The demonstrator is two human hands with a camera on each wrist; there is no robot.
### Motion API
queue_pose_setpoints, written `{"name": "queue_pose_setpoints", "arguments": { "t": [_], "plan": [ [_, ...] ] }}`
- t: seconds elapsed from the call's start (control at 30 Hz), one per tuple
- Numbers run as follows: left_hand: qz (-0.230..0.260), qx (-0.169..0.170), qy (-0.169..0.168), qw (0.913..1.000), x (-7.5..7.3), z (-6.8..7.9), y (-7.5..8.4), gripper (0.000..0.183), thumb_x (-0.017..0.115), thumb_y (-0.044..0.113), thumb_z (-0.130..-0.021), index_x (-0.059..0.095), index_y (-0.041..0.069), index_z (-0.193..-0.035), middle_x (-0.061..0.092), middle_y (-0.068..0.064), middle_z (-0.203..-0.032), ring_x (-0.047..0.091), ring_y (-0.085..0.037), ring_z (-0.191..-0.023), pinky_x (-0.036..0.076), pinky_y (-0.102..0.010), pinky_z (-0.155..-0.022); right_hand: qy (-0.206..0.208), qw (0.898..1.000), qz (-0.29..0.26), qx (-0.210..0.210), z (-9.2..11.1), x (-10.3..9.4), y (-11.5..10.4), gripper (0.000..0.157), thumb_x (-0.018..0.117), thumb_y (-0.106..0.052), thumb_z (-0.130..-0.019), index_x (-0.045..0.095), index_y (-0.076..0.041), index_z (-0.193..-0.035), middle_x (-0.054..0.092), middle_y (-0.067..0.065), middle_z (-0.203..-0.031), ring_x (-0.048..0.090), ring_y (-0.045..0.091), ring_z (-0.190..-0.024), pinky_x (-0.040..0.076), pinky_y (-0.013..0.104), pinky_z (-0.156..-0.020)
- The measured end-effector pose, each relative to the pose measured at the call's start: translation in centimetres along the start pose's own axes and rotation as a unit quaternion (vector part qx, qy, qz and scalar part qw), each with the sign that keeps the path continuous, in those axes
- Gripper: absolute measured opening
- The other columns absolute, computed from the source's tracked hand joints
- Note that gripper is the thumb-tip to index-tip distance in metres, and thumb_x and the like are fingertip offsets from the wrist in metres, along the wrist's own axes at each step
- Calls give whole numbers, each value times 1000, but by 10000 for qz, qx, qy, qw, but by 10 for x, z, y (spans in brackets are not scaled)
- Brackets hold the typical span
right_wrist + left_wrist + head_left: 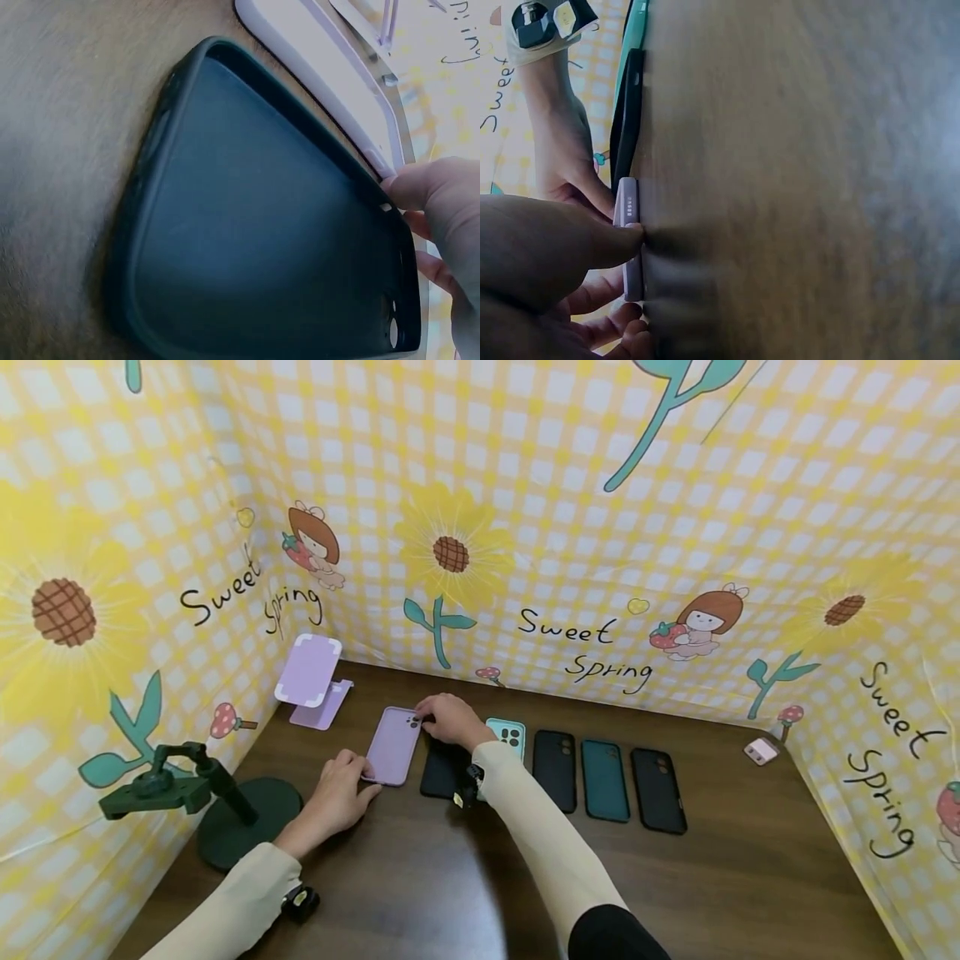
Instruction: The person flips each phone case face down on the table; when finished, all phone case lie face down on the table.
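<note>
A light purple phone case point(393, 747) lies open side up on the wooden table. My left hand point(337, 792) holds its lower left corner; in the left wrist view the thumb point(615, 244) presses on the near edge and the fingers are round the side. My right hand point(453, 720) grips the upper right corner of the same case, its thumb point(409, 186) on the edge in the right wrist view. Just right of the purple case lies a black phone case point(262, 217), partly under the right wrist in the head view.
Rightward in a row lie a turquoise case point(510, 732), a black case point(555, 772), a teal case point(606, 781) and another dark case point(660, 791). A purple folding stand point(309, 670) stands behind left, a dark green stand point(251, 822) at left, a small charger point(762, 751) far right.
</note>
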State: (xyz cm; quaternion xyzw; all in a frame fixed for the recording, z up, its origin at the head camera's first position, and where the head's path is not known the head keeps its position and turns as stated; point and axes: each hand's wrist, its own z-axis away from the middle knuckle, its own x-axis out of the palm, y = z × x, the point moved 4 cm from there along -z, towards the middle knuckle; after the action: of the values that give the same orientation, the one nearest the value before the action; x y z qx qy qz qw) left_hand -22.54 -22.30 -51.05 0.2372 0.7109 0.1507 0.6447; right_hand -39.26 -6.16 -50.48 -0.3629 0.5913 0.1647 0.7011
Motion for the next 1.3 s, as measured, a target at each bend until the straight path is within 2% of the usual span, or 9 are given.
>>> {"name": "queue_pose_setpoints", "arguments": {
  "t": [0.13, 0.33, 0.53, 0.7, 0.8, 0.93, 1.1, 1.2, 1.3],
  "plan": [
    [8, 8, 127, 9999, 1, -1, -2, 13, 76, 10, -91, 64, 5, -88, 55, -15, -99, 51, -34, -92, 41, -45, -80, 44, 9999, -26, -103, -1, 3, 3, 27, 64, -16, -102, 75, -17, -126, 66, -4, -142, 58, 17, -136, 42, 33, -117],
    [-94, 69, 243, 9996, 2, -1, -4, 10, 74, 13, -94, 66, 9, -91, 57, -11, -101, 55, -30, -96, 46, -42, -77, 96, 9994, -239, -234, 1, 3, 8, 27, 63, -15, -103, 74, -16, -128, 66, -2, -141, 59, 18, -135, 43, 34, -116],
    [-17, 200, 307, 9993, -1, -2, -3, 9, 71, 13, -97, 64, 11, -93, 59, -10, -102, 55, -27, -95, 46, -42, -78, 266, 9933, -1111, -156, 5, -1, 14, 28, 59, -8, -103, 74, -11, -127, 69, 5, -136, 62, 21, -132, 48, 36, -112],
    [291, 247, 342, 9987, -5, 1, -1, 8, 70, 14, -98, 64, 13, -92, 62, -9, -103, 57, -22, -88, 47, -40, -78, 420, 9834, -1763, 24, 5, -7, 16, 31, 61, -9, -101, 73, -14, -128, 71, 3, -133, 63, 17, -128, 50, 33, -108],
    [593, 235, 438, 9970, -7, 3, 1, 7, 67, 15, -100, 64, 14, -94, 63, -9, -103, 56, -19, -87, 48, -37, -77, 549, 9717, -2298, 46, 5, -12, 14, 36, 63, -8, -100, 69, -12, -135, 69, 5, -136, 64, 20, -127, 51, 34, -106],
    [1118, 328, 667, 9910, -9, 5, 5, 5, 64, 16, -102, 64, 12, -98, 64, -6, -98, 55, -15, -84, 48, -29, -75, 758, 9482, -3085, -39, 5, -20, 8, 39, 63, -6, -100, 65, -8, -139, 67, 10, -139, 66, 24, -125, 54, 35, -102],
    [2181, 454, 661, 9726, -11, 5, 13, 7, 59, 14, -105, 63, 8, -104, 69, -13, -96, 61, -15, -80, 51, -23, -69, 772, 9249, -3719, -181, 5, -21, 3, 37, 68, -14, -100, 67, -13, -137, 72, 8, -132, 68, 18, -121, 54, 29, -101],
    [2735, 453, 475, 9596, -12, 3, 17, 12, 56, 15, -106, 63, 5, -108, 69, -20, -97, 63, -16, -77, 53, -25, -66, 625, 9072, -4158, -145, 6, -18, 3, 40, 69, -16, -99, 65, -13, -139, 71, 10, -133, 70, 18, -118, 56, 38, -101],
    [3054, 394, 302, 9509, -12, 1, 18, 16, 55, 14, -107, 63, 2, -112, 70, -23, -99, 64, -12, -77, 54, -29, -65, 546, 8918, -4491, -6, 8, -16, 6, 43, 68, -15, -100, 62, -12, -142, 69, 12, -135, 70, 22, -115, 56, 49, -99]
  ]
}}
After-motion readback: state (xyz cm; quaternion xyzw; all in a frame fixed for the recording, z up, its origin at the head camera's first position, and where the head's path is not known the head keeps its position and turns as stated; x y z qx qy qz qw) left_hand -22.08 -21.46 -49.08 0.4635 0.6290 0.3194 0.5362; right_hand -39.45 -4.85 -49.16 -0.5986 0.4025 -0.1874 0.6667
